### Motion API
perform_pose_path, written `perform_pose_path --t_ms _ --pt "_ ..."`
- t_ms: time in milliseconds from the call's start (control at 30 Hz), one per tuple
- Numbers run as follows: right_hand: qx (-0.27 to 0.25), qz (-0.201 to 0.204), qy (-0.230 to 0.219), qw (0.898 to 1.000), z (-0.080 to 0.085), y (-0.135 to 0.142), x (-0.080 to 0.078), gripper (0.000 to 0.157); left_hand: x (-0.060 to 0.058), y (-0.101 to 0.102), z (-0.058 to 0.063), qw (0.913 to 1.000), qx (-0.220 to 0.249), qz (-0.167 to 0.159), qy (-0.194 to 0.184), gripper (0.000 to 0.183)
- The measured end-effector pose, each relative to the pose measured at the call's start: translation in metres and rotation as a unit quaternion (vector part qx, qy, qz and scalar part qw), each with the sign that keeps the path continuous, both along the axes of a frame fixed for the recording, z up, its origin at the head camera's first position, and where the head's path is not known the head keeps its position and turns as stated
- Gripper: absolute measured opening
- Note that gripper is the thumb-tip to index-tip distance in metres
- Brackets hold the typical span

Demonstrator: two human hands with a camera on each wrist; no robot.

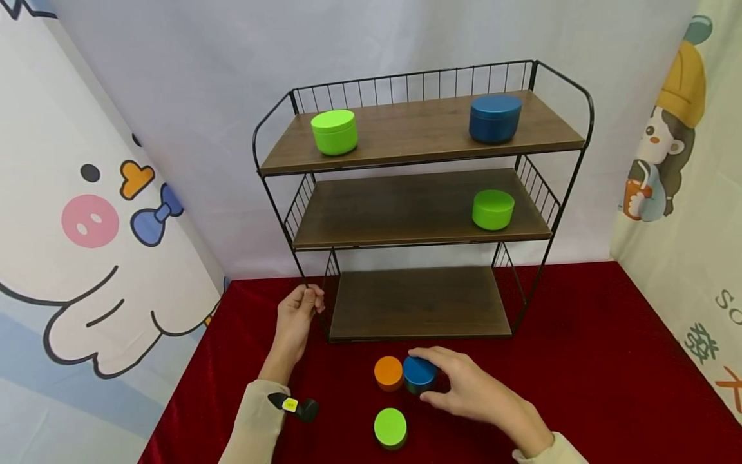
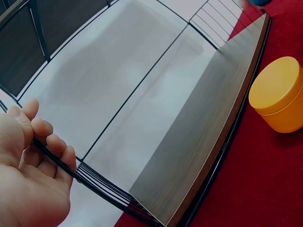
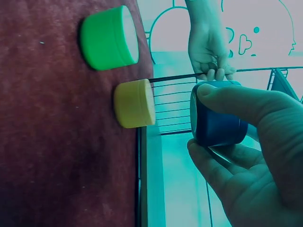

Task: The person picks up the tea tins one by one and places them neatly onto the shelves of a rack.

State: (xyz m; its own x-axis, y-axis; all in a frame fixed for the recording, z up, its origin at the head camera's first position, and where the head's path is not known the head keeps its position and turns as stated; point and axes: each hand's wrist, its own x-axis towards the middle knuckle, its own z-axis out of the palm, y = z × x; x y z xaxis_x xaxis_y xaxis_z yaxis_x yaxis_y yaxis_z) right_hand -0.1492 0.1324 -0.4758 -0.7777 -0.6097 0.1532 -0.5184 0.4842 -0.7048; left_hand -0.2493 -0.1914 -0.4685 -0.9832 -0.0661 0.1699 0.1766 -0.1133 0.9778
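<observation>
My left hand (image 1: pixel 300 312) grips the thin black front post at the left side of the rack, fingers curled round it, as the left wrist view also shows. My right hand (image 1: pixel 464 383) holds a round blue tin (image 1: pixel 420 372) between thumb and fingers. In the right wrist view this blue tin (image 3: pixel 220 118) appears raised off the cloth. Just left of it in the head view stands an orange lidded tin (image 1: pixel 388 372). Nearer to me is a light green tin (image 1: pixel 390 427).
A three-tier rack with brown boards (image 1: pixel 420 303) stands at the back. Its top board carries a green tin (image 1: pixel 335 133) and a larger blue tin (image 1: pixel 494 119). Another green tin (image 1: pixel 493 210) sits on the middle board, right side. Red cloth (image 1: pixel 580 361) covers the table.
</observation>
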Motion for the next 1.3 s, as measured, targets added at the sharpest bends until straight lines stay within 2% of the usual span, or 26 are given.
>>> perform_pose_path --t_ms 300,500,667,900,967,1167,1300 --pt "-0.004 -0.013 0.022 1.0 0.011 -0.001 -0.006 0.062 0.0 0.001 0.001 1.0 -0.001 0.002 0.0 0.029" --pt "-0.008 -0.016 0.033 0.999 0.02 -0.002 -0.011 0.062 -0.001 0.002 -0.003 1.0 0.005 0.008 0.002 0.025" --pt "-0.015 -0.013 0.049 0.999 0.033 -0.004 -0.016 0.064 -0.003 0.005 -0.007 0.9992 0.01 0.03 0.025 0.027" --pt "-0.027 -0.008 0.102 0.994 0.051 -0.006 -0.024 0.065 -0.001 0.011 -0.006 0.9964 -0.02 0.071 0.04 0.028" --pt "-0.031 -0.005 0.121 0.992 0.056 -0.007 -0.027 0.065 -0.001 0.012 -0.006 0.9966 -0.012 0.068 0.045 0.029" --pt "-0.036 -0.006 0.16 0.987 0.073 -0.01 -0.037 0.066 -0.001 0.012 -0.007 0.9955 0.073 0.03 0.052 0.031" --pt "-0.038 -0.004 0.179 0.983 0.087 -0.012 -0.043 0.067 -0.001 0.011 -0.009 0.9953 0.077 0.025 0.053 0.028"
